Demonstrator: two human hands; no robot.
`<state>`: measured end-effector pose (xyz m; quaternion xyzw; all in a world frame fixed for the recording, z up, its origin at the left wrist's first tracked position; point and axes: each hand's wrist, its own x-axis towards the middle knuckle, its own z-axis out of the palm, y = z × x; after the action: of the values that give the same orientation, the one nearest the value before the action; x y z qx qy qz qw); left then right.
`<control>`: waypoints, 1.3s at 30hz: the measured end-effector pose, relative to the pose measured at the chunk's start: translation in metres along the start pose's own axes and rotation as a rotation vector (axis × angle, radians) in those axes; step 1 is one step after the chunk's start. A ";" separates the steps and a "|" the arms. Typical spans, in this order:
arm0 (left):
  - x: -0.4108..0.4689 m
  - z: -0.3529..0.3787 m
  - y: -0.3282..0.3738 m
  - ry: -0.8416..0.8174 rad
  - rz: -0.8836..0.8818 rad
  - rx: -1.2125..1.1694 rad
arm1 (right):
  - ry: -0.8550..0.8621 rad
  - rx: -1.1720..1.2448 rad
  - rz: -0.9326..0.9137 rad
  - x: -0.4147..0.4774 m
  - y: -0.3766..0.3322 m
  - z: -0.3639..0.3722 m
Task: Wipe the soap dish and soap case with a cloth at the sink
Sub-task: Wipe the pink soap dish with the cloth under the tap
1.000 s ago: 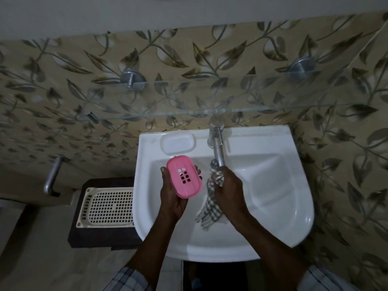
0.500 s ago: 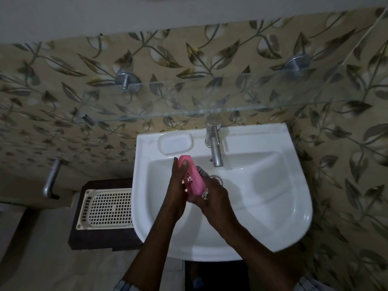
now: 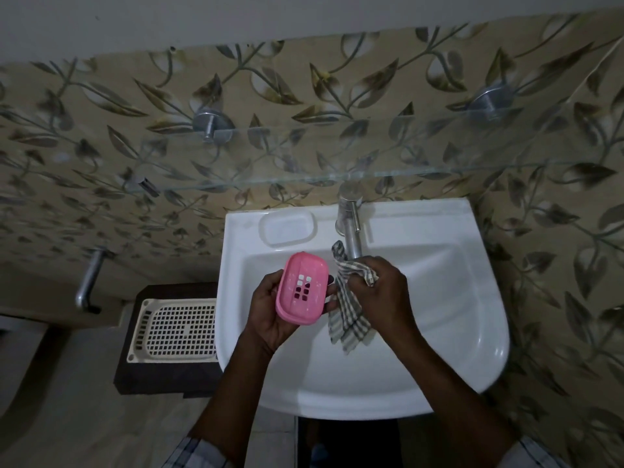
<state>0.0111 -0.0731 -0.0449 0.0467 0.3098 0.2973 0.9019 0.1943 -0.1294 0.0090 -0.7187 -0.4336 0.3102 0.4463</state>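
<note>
My left hand holds a pink soap case over the white sink, its slotted face turned up toward me. Just to its right, my right hand is closed on a checked cloth that hangs down into the basin. The cloth's top corner pokes up beside the tap. A white soap dish sits on the sink's back ledge, left of the tap, apart from both hands.
A steel tap stands at the back of the sink, close above my right hand. A glass shelf juts from the leaf-patterned wall above. A cream perforated tray rests on a dark stand left of the sink.
The pink case has turned from edge-on, pressed against the cloth, to face-up. My right hand with the cloth has drawn away to the right of it.
</note>
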 end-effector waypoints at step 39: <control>0.016 -0.003 -0.003 0.148 -0.181 0.304 | -0.346 -0.549 -0.690 -0.012 0.024 0.041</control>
<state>0.0211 -0.0668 -0.0566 0.1324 0.4196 0.1675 0.8822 0.1631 -0.1299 -0.0287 -0.5617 -0.7812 0.1329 0.2379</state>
